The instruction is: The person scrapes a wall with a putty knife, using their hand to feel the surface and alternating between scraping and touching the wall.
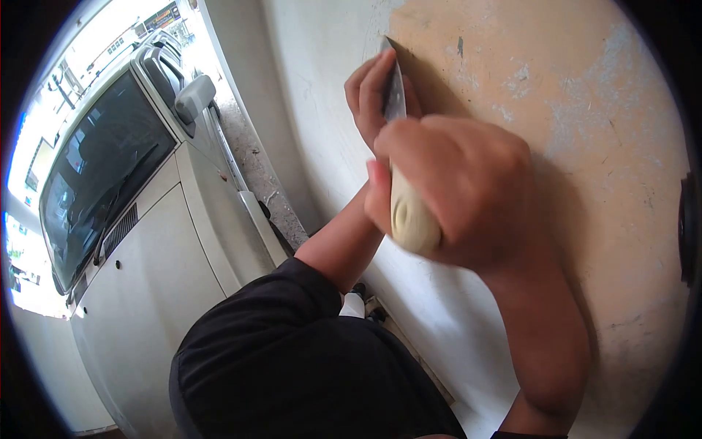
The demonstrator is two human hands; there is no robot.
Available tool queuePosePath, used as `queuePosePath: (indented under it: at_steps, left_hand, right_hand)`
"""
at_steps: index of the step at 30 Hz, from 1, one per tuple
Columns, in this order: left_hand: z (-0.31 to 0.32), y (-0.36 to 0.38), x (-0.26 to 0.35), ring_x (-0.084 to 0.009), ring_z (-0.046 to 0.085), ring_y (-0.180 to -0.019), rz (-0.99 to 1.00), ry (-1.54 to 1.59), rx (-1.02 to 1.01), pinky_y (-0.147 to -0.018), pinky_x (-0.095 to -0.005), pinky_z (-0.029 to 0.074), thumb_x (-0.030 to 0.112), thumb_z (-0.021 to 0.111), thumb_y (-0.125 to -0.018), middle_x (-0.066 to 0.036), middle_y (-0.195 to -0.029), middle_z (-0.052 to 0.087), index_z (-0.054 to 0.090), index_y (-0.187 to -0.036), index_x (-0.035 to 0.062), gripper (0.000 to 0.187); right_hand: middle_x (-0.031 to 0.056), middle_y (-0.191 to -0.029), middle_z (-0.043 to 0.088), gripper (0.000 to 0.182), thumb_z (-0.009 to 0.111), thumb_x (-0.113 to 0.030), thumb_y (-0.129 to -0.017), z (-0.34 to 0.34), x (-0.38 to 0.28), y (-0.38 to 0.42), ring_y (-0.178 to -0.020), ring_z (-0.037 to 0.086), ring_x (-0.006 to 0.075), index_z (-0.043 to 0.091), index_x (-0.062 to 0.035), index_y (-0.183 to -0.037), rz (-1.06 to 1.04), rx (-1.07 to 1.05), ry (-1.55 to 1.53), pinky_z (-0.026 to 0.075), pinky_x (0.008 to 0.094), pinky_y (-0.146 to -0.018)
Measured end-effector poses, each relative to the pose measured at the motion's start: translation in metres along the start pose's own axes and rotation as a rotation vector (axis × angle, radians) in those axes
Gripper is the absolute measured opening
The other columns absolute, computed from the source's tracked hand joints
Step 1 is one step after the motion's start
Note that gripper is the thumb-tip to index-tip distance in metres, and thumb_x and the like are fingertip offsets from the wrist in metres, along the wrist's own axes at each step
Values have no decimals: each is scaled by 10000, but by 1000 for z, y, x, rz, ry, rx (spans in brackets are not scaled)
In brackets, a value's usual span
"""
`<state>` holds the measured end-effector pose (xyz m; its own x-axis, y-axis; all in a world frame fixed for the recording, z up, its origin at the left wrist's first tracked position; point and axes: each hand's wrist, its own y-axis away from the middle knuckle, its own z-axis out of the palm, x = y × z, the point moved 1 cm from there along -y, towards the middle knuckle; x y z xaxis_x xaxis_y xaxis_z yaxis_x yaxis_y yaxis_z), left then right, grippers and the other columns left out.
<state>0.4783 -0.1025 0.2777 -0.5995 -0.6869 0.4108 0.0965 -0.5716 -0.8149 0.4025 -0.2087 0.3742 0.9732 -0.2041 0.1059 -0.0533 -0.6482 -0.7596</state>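
My right hand (468, 183) is wrapped around the pale, rounded handle of a scraper (411, 216). Its thin metal blade (395, 99) points up and away from me, against or very near the wall (526, 110). Closer to the blade's tip, my left hand (371, 91) has its fingers closed on the blade; part of that grip is hidden behind the metal. The wall is tan on the right with grey scuffed patches and whitish on the left. Slight blur covers the right hand.
On the left a pale vehicle (164, 241) stands close by, its side mirror (195, 99) toward the wall. A strip of rough ground (256, 161) runs between them. A dark round object (687, 230) shows at the right edge. My foot (358, 290) is below, beside the wall.
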Motion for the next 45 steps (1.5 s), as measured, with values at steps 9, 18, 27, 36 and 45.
queuePosePath:
  at_steps: [9, 18, 27, 36, 45]
  left_hand:
    - [4, 0, 1, -284, 581, -1184, -36, 95, 17, -1042, -394, 460, -17, 666, -932, -134, -1271, 601, 629, -1350, 75, 429]
    - [2, 3, -1, -271, 561, -1192, -193, 234, 45, -1031, -375, 453, -40, 642, -928, -126, -1270, 576, 631, -1325, 73, 413]
    - [5, 3, -2, -216, 564, -1109, -116, 214, 69, -948, -330, 458, 54, 686, -966, -115, -1236, 581, 651, -1295, 72, 331]
    - [2, 7, 1, -216, 561, -1124, 7, 126, 29, -959, -328, 459, -10, 651, -953, -109, -1264, 563, 638, -1312, 82, 371]
    - [0, 3, 2, -222, 553, -1129, -57, 185, 4, -978, -355, 455, -4, 643, -940, -116, -1281, 547, 615, -1352, 72, 420]
  right_hand:
    - [79, -643, 552, 167, 740, -130, -773, 1, -4, 1, -552, 602, 280, 577, -100, -784, -9, -5, 31, 505, 411, -520]
    - [69, -621, 535, 152, 734, -132, -761, 3, -5, 2, -526, 589, 262, 587, -95, -768, -6, -5, 37, 500, 409, -503]
    - [59, -611, 529, 157, 741, -100, -732, 9, -6, 5, -503, 574, 257, 584, -96, -741, -37, -15, 65, 486, 386, -486]
    - [61, -617, 534, 162, 744, -115, -730, 7, -6, 6, -517, 586, 253, 584, -91, -741, -49, -13, 83, 489, 376, -485]
    - [59, -641, 563, 145, 753, -135, -745, 0, -5, 8, -529, 594, 251, 624, -99, -801, -67, 15, 70, 494, 387, -497]
